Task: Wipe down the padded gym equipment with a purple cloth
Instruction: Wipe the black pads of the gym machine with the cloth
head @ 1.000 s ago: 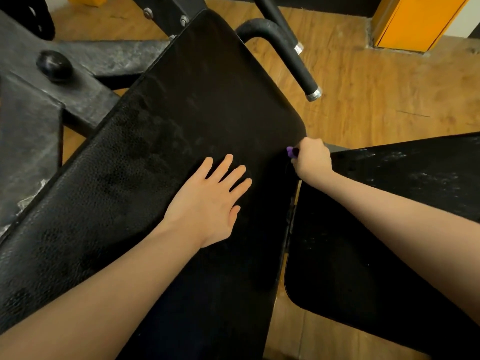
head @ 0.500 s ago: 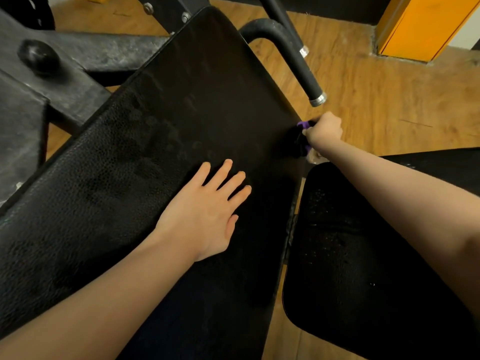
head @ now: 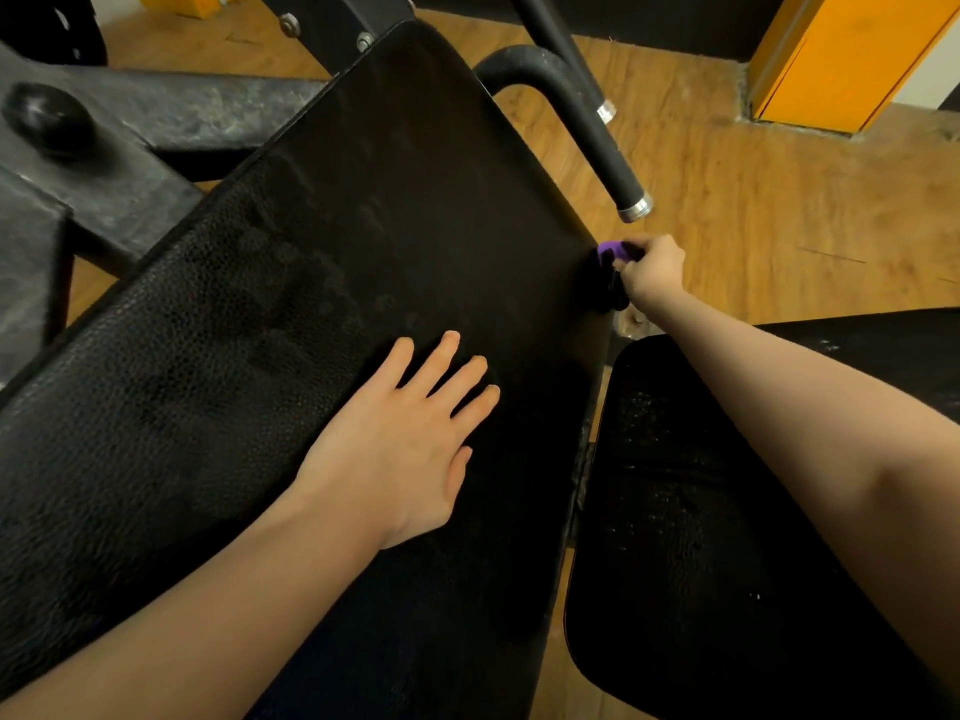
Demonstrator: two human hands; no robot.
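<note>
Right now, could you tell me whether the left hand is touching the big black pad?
Touching: the head view shows the left hand lying flat, fingers spread, on the pad.

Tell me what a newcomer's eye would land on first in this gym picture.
The big black padded bench fills the middle and left, with the left hand spread flat on it. At the pad's right edge the right hand grips a purple cloth, just below a black handlebar with a silver end cap. A bright orange panel stands in the top right corner above the wooden floor.
</note>
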